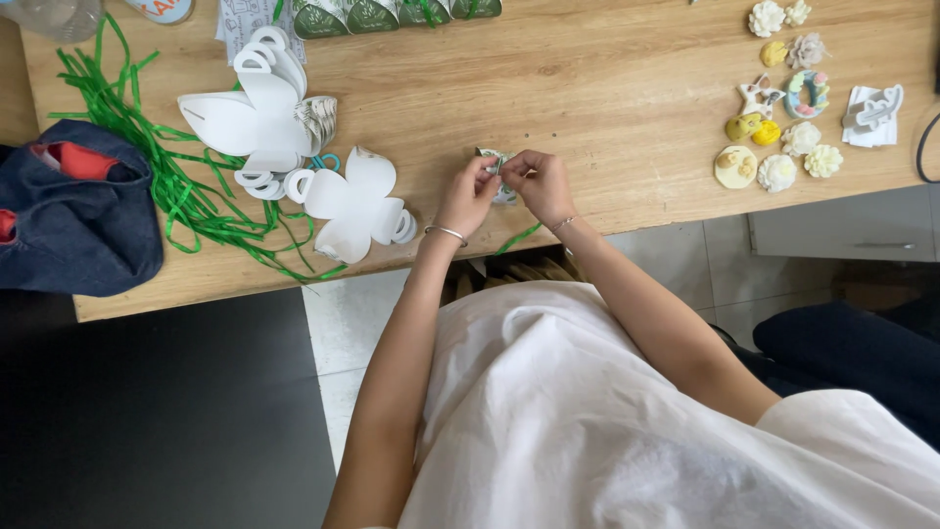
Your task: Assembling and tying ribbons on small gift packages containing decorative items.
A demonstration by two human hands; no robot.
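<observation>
My left hand [468,196] and my right hand [540,183] meet over the near edge of the wooden table [587,88]. Between their fingertips they pinch a small folded paper box [497,168], white with a green pattern, which they mostly hide. A green ribbon end [519,238] trails from under my hands over the table edge. Each wrist carries a thin bracelet.
Flat white die-cut box blanks [352,201] lie left of my hands, with a stack of more [257,113] behind. Loose green ribbon [186,201] spreads beside a dark blue bag [83,216]. Finished green boxes [372,14] line the far edge. Small clay ornaments [778,127] sit at the right.
</observation>
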